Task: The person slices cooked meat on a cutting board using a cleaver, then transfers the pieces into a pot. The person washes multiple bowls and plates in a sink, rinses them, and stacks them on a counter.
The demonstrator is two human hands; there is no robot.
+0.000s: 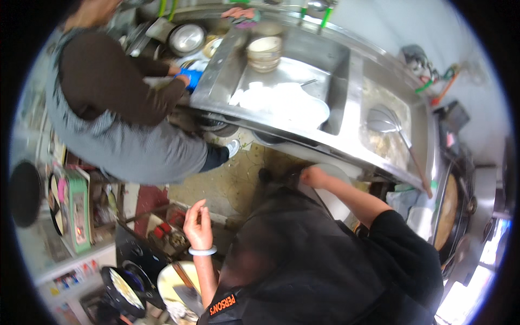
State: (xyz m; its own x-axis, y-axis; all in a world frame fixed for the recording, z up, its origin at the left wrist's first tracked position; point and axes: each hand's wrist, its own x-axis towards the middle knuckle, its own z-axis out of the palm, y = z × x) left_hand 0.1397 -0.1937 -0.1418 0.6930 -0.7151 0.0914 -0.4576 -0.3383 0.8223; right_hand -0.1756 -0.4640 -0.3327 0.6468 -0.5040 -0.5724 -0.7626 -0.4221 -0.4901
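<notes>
My left hand (199,227), a pale bangle at its wrist, is raised with fingers loosely curled and holds nothing that I can see. Below it are a cream-coloured tub (164,280) and a brown-handled utensil (183,276). My right hand (315,177) is curled in front of the black apron, beside a rounded pale surface (337,203); its palm side is hidden. Ahead, the steel sink (339,97) holds stacked bowls (264,53) and overexposed white dishes (284,101). A long-handled strainer (384,122) lies in the right basin, above cloudy contents.
A co-worker in a dark top (109,77) and grey apron stands at the left end of the sink, holding something blue (193,78). At lower left are a pan with pale food (126,286) and a green-framed box (77,211). A large wok (449,211) stands at the right.
</notes>
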